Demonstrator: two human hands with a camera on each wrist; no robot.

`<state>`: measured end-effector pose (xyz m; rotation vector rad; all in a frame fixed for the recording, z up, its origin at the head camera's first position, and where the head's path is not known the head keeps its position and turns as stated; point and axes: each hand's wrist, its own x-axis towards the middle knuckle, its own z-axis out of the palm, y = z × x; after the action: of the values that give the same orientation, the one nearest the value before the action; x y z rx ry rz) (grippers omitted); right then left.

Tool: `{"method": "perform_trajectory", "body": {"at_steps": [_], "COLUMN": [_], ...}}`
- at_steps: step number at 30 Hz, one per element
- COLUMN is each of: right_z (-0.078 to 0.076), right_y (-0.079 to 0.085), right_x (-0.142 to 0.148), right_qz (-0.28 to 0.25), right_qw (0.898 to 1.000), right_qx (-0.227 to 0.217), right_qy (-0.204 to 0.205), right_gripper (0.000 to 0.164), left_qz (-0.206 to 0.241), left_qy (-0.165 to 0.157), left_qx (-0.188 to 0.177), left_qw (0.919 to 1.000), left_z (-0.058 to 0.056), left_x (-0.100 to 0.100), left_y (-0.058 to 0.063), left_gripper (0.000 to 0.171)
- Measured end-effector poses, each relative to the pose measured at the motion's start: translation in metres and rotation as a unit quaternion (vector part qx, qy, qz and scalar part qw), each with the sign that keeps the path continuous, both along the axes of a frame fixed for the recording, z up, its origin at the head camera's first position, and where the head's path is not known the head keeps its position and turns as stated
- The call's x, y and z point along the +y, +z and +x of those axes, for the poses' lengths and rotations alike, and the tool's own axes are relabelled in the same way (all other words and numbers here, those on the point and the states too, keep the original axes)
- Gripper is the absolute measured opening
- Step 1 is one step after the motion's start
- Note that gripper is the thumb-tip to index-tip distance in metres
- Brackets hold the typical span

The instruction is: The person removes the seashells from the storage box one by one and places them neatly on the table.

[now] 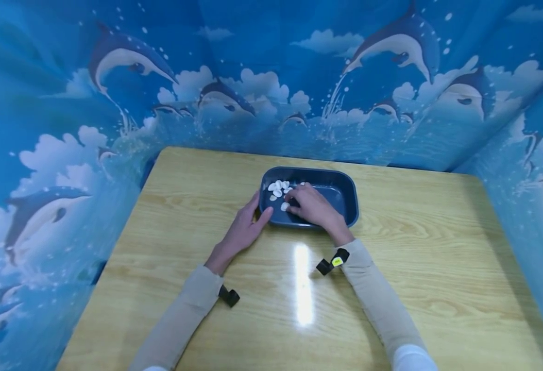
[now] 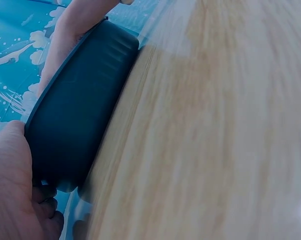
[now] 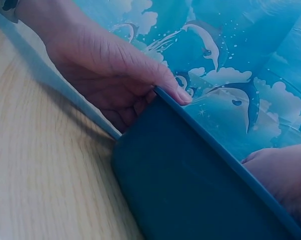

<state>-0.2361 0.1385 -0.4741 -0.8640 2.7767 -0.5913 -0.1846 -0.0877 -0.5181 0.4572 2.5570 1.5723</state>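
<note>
A dark blue rectangular basin (image 1: 308, 224) stands near the table's far edge, with several small white pebble-like pieces (image 1: 278, 186) in its left part. At its left end my left hand (image 1: 245, 226) grips the wall. In the right wrist view the thumb (image 3: 178, 92) lies over the rim and the fingers bend against the outside. My right hand (image 1: 312, 205) reaches down into the basin, fingers bent. One white piece (image 1: 284, 206) lies by its thumb and forefinger tips; whether they pinch it is unclear. The basin's wall hides those fingertips in both wrist views.
The wood-grain table (image 1: 438, 247) extends around the basin on all sides. A blue dolphin-printed sheet (image 1: 262, 129) rises behind the table and along its sides. Dark wrist devices (image 1: 228, 296) are strapped over both sleeves. A bright reflection crosses the tabletop in front of the basin.
</note>
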Motion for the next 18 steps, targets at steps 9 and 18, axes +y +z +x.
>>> {"method": "perform_trajectory", "body": {"at_steps": [9, 18], "right_z": [-0.0012, -0.0028], "right_y": [-0.0005, -0.0026], "right_x": [-0.0005, -0.0028], "right_qz": [-0.007, -0.026], "right_qw": [1.0, 0.998], "right_qx": [-0.017, -0.054], "right_qy": [0.01, 0.008], "right_gripper": [0.019, 0.02], "left_qz": [0.003, 0.001], "left_qy": [0.0, 0.003], "left_qx": [0.007, 0.008], "left_qw": [1.0, 1.0], "left_z": [0.0008, -0.0007], "left_x": [0.0005, 0.0004], "left_y": [0.0, -0.0025], "left_gripper": [0.067, 0.067]}}
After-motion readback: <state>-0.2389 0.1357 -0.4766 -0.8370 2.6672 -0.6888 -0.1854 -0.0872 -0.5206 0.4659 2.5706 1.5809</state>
